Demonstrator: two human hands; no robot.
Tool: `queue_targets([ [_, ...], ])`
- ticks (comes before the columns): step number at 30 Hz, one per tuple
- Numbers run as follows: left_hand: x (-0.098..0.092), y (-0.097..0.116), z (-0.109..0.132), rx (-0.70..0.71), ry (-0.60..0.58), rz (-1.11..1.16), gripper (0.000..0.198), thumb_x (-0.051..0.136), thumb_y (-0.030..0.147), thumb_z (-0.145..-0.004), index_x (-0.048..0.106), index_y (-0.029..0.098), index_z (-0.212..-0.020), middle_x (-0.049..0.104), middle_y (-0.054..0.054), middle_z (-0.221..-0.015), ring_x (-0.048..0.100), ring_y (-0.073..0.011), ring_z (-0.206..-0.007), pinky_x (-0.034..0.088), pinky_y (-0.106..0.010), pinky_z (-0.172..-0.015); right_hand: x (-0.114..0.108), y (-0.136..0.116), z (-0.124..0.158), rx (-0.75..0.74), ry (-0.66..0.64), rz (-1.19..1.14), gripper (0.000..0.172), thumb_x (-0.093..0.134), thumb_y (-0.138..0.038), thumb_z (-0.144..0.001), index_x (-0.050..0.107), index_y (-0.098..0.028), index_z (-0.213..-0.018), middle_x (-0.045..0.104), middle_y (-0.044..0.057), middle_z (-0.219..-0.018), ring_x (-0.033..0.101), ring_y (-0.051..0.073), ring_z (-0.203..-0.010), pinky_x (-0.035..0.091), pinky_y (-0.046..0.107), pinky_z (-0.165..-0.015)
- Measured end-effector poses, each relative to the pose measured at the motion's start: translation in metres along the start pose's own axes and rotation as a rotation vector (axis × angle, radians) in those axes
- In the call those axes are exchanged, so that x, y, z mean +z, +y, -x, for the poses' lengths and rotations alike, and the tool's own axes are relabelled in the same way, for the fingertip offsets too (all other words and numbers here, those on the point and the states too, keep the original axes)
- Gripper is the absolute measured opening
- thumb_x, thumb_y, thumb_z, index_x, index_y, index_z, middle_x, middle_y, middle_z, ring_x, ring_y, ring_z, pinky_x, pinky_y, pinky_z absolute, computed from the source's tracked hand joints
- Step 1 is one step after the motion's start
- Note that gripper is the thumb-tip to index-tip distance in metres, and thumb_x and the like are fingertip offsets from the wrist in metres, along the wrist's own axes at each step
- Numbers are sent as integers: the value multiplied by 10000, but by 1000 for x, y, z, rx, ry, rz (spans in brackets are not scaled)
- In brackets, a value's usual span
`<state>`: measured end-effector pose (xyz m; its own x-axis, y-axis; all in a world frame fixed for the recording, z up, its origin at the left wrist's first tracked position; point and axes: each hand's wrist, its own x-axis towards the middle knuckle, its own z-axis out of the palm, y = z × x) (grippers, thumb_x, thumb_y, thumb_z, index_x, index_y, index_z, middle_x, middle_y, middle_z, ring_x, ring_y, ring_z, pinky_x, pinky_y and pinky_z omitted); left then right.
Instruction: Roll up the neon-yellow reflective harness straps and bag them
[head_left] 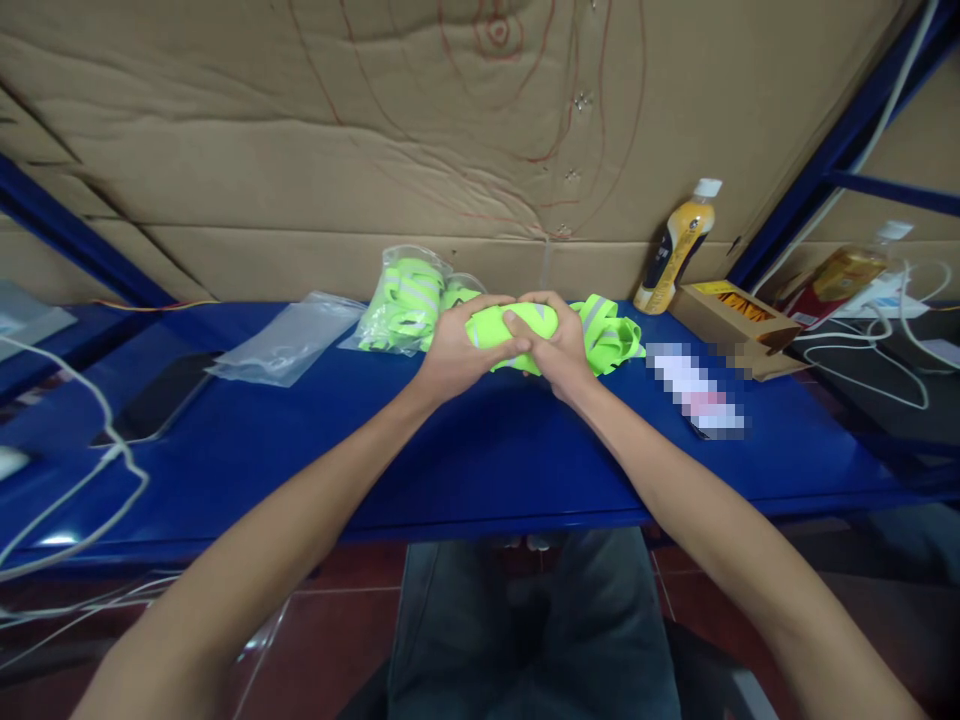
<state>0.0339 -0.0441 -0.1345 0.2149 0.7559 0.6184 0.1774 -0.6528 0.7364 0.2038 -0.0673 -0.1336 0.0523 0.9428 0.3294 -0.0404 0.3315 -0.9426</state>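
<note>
Near the middle of the tabletop (480, 470), toward its far edge, my left hand (457, 355) and right hand (559, 355) were both closed round a rolled neon-yellow vest (510, 325), thumbs pressed across its front. To do this roll well, I judged the grip should be kept tight and even so the fabric would not spring loose. Its loose end with grey reflective strips (611, 335) trailed right. Just left lay a bagged vest (405, 300) and an empty plastic bag (289, 340); a bottle (679, 245) and a cardboard box (731, 315) stood toward the far right corner.
</note>
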Motion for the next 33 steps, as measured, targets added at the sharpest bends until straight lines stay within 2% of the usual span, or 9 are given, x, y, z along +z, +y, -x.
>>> queue_targets([
  [2,3,0,2,19,28,-38,778,1043,738,-683,855,202,-1216,856,-145,-1227,795,-332,-1119,623,-433,-1016,-1,-1,-2,-46,20,11,667,952,-770,-716,669,-258,-1037,692,14,-928,617,187,-753,550,332,-616],
  [6,10,1,6,75,153,-123,684,667,812,-1040,853,198,-1275,836,-172,-1290,775,-342,-1243,574,-499,-1147,-3,-3,-7,-244,49,105,661,948,-779,-715,727,-231,-1011,771,43,-1023,683,224,-944,591,376,-873],
  [9,12,3,7,99,167,-162,738,453,806,-1136,872,209,-1245,835,-167,-1320,756,-349,-1312,551,-537,-1204,-1,-5,-8,-283,67,149,664,957,-778,-696,742,-223,-988,792,36,-991,696,226,-926,583,390,-900],
  [12,12,2,7,40,149,-92,717,472,797,-1136,899,222,-1161,849,-148,-1347,740,-371,-1389,524,-563,-1261,2,-4,-7,-265,52,126,657,999,-740,-640,716,-229,-940,802,24,-976,712,224,-912,584,390,-895],
  [18,16,1,9,-9,144,134,596,585,727,-1127,900,223,-1172,878,-114,-1265,828,-331,-1196,656,-481,-1058,2,-3,-6,-226,9,64,598,1028,-653,-653,700,-238,-932,794,12,-986,715,226,-948,585,393,-914],
  [23,16,0,8,-37,107,236,600,633,706,-1114,772,246,-1473,857,-131,-1346,777,-354,-1359,629,-523,-1145,4,-4,-3,-202,39,20,536,1007,-615,-689,704,-241,-924,780,8,-993,718,234,-1005,604,409,-982],
  [25,14,0,5,-59,93,273,618,646,713,-1102,732,250,-1503,852,-137,-1358,771,-362,-1373,633,-531,-1134,6,-5,-1,-159,54,-24,512,1008,-576,-690,692,-246,-920,771,10,-1015,718,230,-995,625,398,-931],
  [28,9,3,-1,-91,59,325,653,641,756,-1079,708,242,-1476,841,-148,-1383,787,-368,-1339,651,-514,-1087,8,-9,-1,-76,64,-98,546,1029,-565,-650,672,-254,-923,739,-1,-975,706,202,-859,634,351,-737],
  [33,-2,7,-12,-108,91,287,725,562,851,-1055,698,249,-1434,840,-146,-1370,812,-356,-1255,660,-466,-1006,5,-13,-4,56,71,-126,645,1031,-641,-614,659,-276,-994,644,-43,-792,624,167,-581,475,279,-403],
])
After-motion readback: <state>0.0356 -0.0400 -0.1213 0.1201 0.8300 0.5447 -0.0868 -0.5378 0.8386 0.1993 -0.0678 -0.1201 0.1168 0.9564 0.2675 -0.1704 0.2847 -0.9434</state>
